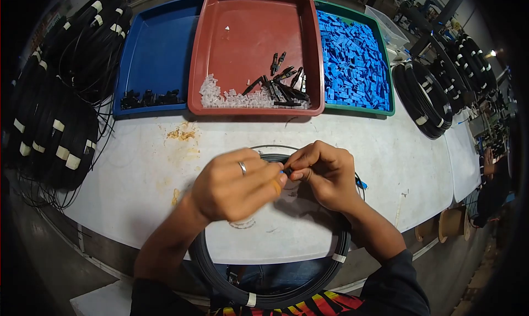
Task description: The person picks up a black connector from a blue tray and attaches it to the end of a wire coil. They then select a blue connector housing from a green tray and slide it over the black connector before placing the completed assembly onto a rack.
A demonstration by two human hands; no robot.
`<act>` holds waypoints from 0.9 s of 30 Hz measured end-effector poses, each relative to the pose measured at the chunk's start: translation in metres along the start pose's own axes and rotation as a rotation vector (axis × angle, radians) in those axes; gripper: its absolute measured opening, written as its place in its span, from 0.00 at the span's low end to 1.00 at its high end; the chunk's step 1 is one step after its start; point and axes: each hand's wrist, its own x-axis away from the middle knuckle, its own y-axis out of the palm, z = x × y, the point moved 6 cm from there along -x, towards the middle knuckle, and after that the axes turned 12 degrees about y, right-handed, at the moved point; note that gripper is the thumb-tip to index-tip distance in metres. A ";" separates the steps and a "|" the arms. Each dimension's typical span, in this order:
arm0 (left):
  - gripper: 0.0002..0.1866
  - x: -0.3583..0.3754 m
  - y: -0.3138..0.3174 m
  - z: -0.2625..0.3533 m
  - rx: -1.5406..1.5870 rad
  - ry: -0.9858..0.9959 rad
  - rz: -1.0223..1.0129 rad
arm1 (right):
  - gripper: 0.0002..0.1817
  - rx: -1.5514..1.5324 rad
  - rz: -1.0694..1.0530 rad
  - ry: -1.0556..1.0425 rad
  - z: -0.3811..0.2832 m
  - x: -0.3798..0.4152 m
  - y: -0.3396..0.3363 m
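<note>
Both hands meet above a coil of black cable (343,244) that lies over the table's front edge. My left hand (237,184), with a ring on one finger, is closed, its fingertips pinching a small part with a bit of blue showing. My right hand (325,173) pinches a small dark piece (288,172) at the same spot, fingertips nearly touching the left ones. The fingers hide most of both pieces. A blue connector (361,184) on the cable sticks out just right of my right hand. White bands wrap the coil.
A blue tray (160,46) with black parts, a red tray (253,30) with white and black parts, and a green tray (392,90) full of blue pieces stand at the back. Black cable coils (49,129) flank the table (408,162). Another person's arm (490,170) shows far right.
</note>
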 end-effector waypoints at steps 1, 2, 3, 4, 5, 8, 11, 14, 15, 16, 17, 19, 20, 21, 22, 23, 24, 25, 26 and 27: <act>0.07 0.004 0.002 -0.006 0.046 -0.082 0.040 | 0.14 0.084 0.067 -0.094 -0.004 0.001 -0.001; 0.07 0.004 0.004 -0.005 0.046 -0.082 0.041 | 0.14 0.084 0.066 -0.093 -0.004 0.000 -0.001; 0.07 0.007 0.005 -0.012 0.151 -0.257 0.125 | 0.15 0.242 0.131 -0.313 -0.016 0.003 -0.001; 0.07 0.012 0.005 -0.018 0.256 -0.430 0.208 | 0.16 0.400 0.198 -0.534 -0.026 0.009 0.001; 0.07 0.013 0.005 -0.021 0.311 -0.567 0.195 | 0.18 0.462 0.225 -0.624 -0.027 0.011 0.000; 0.08 0.027 0.017 -0.026 0.612 -0.918 0.230 | 0.20 0.556 0.205 -0.622 -0.034 0.014 0.002; 0.07 0.014 0.013 -0.019 0.416 -0.583 0.204 | 0.20 0.508 0.166 -0.501 -0.032 0.015 0.001; 0.08 0.005 0.011 -0.010 0.244 -0.284 0.141 | 0.20 0.356 0.145 -0.353 -0.025 0.012 -0.003; 0.09 0.002 0.009 -0.007 0.199 -0.249 0.131 | 0.20 0.356 0.148 -0.351 -0.023 0.013 -0.003; 0.09 0.001 0.009 -0.008 0.201 -0.249 0.131 | 0.20 0.310 0.127 -0.312 -0.019 0.011 -0.004; 0.09 -0.001 0.009 -0.005 0.144 -0.185 0.096 | 0.19 0.264 0.106 -0.274 -0.016 0.010 -0.004; 0.10 -0.001 0.010 -0.003 0.087 -0.124 0.061 | 0.19 0.247 0.088 -0.230 -0.015 0.010 -0.003; 0.10 0.000 0.011 -0.001 0.024 -0.044 0.047 | 0.19 0.228 0.067 -0.187 -0.014 0.009 -0.002; 0.11 0.000 0.012 0.004 -0.039 0.036 0.033 | 0.19 0.227 0.063 -0.187 -0.015 0.010 -0.001; 0.11 0.001 0.011 0.004 -0.042 0.031 0.034 | 0.18 0.209 0.056 -0.143 -0.014 0.010 0.000; 0.11 0.002 0.012 0.006 -0.072 0.058 0.009 | 0.18 0.191 0.049 -0.100 -0.012 0.010 0.001; 0.12 0.003 0.012 0.009 -0.103 0.085 -0.016 | 0.18 0.192 0.044 -0.101 -0.012 0.010 0.001; 0.12 0.003 0.009 0.010 -0.106 0.082 -0.014 | 0.17 0.178 0.036 -0.071 -0.010 0.010 0.001; 0.10 0.001 0.008 0.011 -0.094 0.083 -0.056 | 0.17 0.164 0.028 -0.041 -0.008 0.010 0.001; 0.09 0.001 0.008 0.012 -0.082 0.084 -0.098 | 0.17 0.164 0.023 -0.042 -0.009 0.010 0.001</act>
